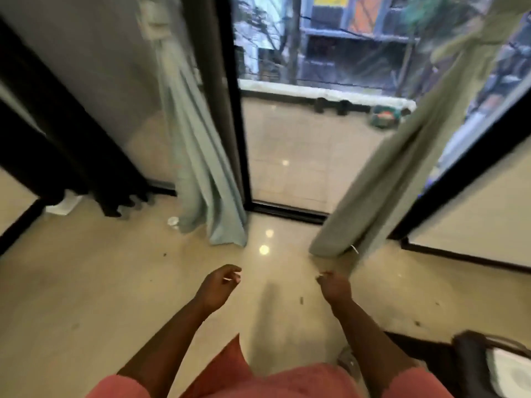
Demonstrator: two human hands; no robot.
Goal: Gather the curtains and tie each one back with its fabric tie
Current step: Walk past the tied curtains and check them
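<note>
Two curtains are seen hanging at a dark-framed glass door. The left curtain is gathered against the door's left frame, its hem on the floor. The right curtain hangs slanted at the door's right side, its hem also reaching the floor. No tie can be made out on either. In front of the door, both hands are held low above the floor, nothing gripped: the left hand and right hand are loosely curled.
</note>
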